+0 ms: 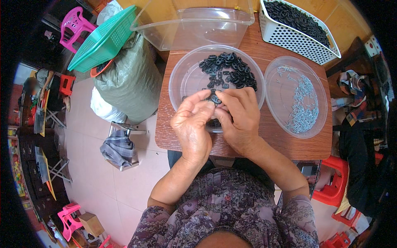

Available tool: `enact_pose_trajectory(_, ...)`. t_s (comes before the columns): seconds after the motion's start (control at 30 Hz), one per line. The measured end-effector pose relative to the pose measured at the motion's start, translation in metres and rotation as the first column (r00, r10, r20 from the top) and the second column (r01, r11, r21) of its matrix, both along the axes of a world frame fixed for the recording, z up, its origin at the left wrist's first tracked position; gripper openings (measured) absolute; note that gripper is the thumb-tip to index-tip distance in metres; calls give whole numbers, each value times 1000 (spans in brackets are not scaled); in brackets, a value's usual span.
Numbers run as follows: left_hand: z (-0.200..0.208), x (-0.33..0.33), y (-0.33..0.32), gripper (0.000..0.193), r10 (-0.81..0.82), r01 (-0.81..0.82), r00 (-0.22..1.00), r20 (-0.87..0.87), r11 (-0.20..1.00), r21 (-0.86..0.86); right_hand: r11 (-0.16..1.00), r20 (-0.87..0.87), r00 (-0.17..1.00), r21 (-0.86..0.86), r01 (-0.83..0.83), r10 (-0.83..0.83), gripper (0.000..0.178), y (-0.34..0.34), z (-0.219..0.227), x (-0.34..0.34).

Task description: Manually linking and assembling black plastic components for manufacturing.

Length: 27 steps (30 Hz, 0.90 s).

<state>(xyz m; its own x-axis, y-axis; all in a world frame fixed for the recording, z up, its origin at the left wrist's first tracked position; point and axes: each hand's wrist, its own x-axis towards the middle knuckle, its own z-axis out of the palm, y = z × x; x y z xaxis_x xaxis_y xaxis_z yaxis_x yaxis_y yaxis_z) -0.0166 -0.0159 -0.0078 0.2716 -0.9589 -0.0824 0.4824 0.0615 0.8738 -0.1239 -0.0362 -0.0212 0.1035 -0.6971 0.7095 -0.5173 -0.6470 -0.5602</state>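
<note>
Both hands meet over the near side of a round clear plastic tub [177, 62]. Between the fingertips is a small black part with round holes [216, 99], pinched by my right hand [240, 118]. My left hand [192, 124] is cupped beside it, thumb and fingers bent in against the same part. In the tub lie many loose black oval parts with holes [242, 72], heaped at the far and right side. A round clear lid [283, 105] to the right carries many small silvery screws or pins [304, 107]. My fingers hide some of the held part.
A white perforated basket [297, 43] full of black parts stands at the far right. Behind the tub is a clear rectangular bin [194, 29]. Left of the brown table [182, 142] are a large sack [132, 82], green baskets [103, 39] and a stool with grey cloth [118, 149].
</note>
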Motion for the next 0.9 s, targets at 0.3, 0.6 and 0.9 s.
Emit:
enact_pose_trajectory(0.3, 2, -8, 1, 22, 1, -1, 1000, -8, 1000, 18, 1000, 46, 999, 26, -3, 2, 28, 1, -1, -1)
enact_pose_trajectory(0.6, -2, -3, 0, 25, -81, 82, 996, -21, 996, 22, 999, 76, 997, 47, -14, 11, 28, 2, -3, -5)
enact_pose_trajectory(0.9, -5, -2, 0, 25, -132, 133, 991, 17, 988, -75, 999, 99, 994, 23, -47, 45, 26, -1, -5, -6)
